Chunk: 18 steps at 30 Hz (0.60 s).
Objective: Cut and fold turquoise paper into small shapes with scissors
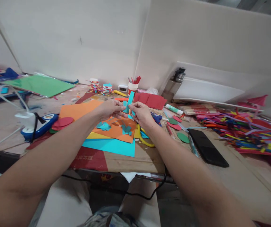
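Note:
Both my hands meet above the coloured paper in the middle of the table. My left hand (113, 109) is closed, its fingertips pinching a short piece of blue paper. In my right hand (141, 111), thumb and finger grip a longer blue paper strip (131, 97) that points upward. Under them lies an orange sheet (113, 134) with small piles of blue paper cuttings (103, 126) on it. Yellow and blue sheets (116, 146) stick out beneath the orange one. Yellow-handled scissors (143, 138) lie just below my right hand, partly hidden by the wrist.
A black phone (207, 148) and a glue stick (173, 109) lie to the right, before a heap of pipe cleaners (246, 129). Red and green paper circles (63, 122) rest beside a blue power strip (41, 126) at left. Behind stands a cup of red sticks (133, 86).

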{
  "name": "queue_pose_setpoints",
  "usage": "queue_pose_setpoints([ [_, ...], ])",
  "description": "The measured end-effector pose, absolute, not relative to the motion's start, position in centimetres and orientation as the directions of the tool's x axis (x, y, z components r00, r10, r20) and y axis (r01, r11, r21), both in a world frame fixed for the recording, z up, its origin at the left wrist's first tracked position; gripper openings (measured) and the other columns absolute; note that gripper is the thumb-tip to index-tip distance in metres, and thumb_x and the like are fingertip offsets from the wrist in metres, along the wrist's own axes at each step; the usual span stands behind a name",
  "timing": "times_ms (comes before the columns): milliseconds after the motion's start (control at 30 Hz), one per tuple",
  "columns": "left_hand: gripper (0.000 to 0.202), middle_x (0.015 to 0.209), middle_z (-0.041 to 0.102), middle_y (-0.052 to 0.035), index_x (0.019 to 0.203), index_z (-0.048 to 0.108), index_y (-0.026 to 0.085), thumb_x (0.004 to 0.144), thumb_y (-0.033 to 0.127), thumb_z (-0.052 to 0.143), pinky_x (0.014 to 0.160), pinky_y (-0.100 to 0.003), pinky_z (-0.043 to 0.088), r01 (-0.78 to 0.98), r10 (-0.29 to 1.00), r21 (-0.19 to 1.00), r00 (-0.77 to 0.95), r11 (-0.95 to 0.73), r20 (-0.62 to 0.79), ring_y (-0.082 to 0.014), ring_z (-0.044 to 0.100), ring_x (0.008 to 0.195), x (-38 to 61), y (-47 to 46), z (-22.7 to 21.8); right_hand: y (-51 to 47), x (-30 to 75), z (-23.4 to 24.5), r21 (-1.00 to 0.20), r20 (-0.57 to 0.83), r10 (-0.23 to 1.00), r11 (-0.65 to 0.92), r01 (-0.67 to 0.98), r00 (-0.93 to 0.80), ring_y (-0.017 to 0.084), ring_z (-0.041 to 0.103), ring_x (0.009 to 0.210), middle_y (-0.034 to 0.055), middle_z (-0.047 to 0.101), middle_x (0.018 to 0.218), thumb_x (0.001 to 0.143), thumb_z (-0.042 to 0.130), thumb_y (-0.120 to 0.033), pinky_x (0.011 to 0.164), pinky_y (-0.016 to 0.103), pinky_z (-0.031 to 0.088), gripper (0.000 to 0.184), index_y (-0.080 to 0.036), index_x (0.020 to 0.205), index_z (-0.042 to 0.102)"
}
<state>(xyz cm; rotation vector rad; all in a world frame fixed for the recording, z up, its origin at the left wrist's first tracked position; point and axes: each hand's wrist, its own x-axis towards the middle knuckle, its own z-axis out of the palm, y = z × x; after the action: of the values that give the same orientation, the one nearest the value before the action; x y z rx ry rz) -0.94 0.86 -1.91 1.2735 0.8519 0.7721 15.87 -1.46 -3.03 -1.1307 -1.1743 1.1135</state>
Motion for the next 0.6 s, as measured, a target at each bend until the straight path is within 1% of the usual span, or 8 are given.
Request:
queue_pose_setpoints([
  [100, 0.019, 0.061, 0.065, -0.002, 0.07, 0.054, 0.013, 0.081, 0.011, 0.07, 0.04, -0.013, 0.039, -0.02, 0.888, 0.992, 0.448, 0.124, -0.102, -0.0151, 0.073, 0.061, -0.95, 0.93, -1.81, -1.51, 15.72, -2.96, -0.995, 0.093, 0.992, 0.095, -0.02, 0.08, 0.003, 0.034, 0.031, -0.0086, 0.054, 0.047, 0.073, 0.077, -0.034, 0.031, 0.019, 0.022, 0.029, -0.019, 0.067, 0.052],
  [167, 0.018, 0.058, 0.065, -0.0024, 0.07, 0.055, 0.012, 0.079, 0.01, 0.071, 0.039, -0.013, 0.036, -0.004, 0.901, 0.995, 0.425, 0.098, -0.087, -0.0131, 0.07, 0.056, -0.9, 0.91, -1.78, -1.52, 15.66, -2.97, -0.996, 0.092, 0.993, 0.092, 0.007, 0.072, 0.003, 0.034, 0.03, -0.0082, 0.054, 0.047, 0.074, 0.075, -0.033, 0.031, 0.019, 0.023, 0.028, -0.019, 0.066, 0.053],
  [267, 0.017, 0.057, 0.067, -0.0051, 0.071, 0.057, 0.011, 0.077, 0.01, 0.073, 0.041, -0.014, 0.037, 0.011, 0.907, 0.998, 0.415, 0.068, -0.066, -0.0117, 0.067, 0.052, -0.81, 0.77, -1.75, -1.61, 15.59, -3.0, -0.995, 0.103, 0.993, 0.102, 0.014, 0.049, 0.003, 0.033, 0.03, -0.0079, 0.054, 0.048, 0.076, 0.073, -0.032, 0.031, 0.019, 0.024, 0.027, -0.018, 0.064, 0.053],
  [400, 0.018, 0.06, 0.068, -0.0058, 0.071, 0.058, 0.011, 0.075, 0.011, 0.075, 0.042, -0.015, 0.036, -0.01, 0.909, 0.999, 0.414, 0.054, -0.045, -0.0115, 0.067, 0.053, -0.68, 0.67, -1.78, -1.77, 15.53, -3.03, -0.993, 0.105, 0.994, 0.106, -0.042, 0.025, 0.002, 0.035, 0.032, -0.0073, 0.055, 0.05, 0.076, 0.073, -0.032, 0.033, 0.018, 0.026, 0.026, -0.018, 0.065, 0.052],
  [533, 0.008, 0.065, 0.07, -0.0063, 0.078, 0.065, 0.01, 0.078, 0.013, 0.072, 0.043, -0.015, 0.038, -0.005, 0.899, 0.999, 0.435, 0.05, -0.043, -0.01, 0.066, 0.053, -0.68, 0.8, -1.92, -1.85, 15.5, -3.06, -0.989, 0.113, 0.993, 0.115, -0.089, 0.02, 0.002, 0.034, 0.033, -0.0072, 0.055, 0.051, 0.074, 0.075, -0.034, 0.034, 0.018, 0.026, 0.028, -0.018, 0.066, 0.053],
  [600, 0.009, 0.063, 0.07, -0.0065, 0.077, 0.067, 0.01, 0.078, 0.016, 0.073, 0.044, -0.015, 0.038, 0.01, 0.9, 0.999, 0.432, 0.048, -0.048, -0.0086, 0.063, 0.051, -0.75, 0.87, -1.94, -1.87, 15.52, -3.01, -0.989, 0.119, 0.993, 0.119, -0.089, 0.01, 0.002, 0.034, 0.034, -0.007, 0.055, 0.052, 0.074, 0.075, -0.036, 0.034, 0.018, 0.025, 0.03, -0.018, 0.067, 0.053],
])
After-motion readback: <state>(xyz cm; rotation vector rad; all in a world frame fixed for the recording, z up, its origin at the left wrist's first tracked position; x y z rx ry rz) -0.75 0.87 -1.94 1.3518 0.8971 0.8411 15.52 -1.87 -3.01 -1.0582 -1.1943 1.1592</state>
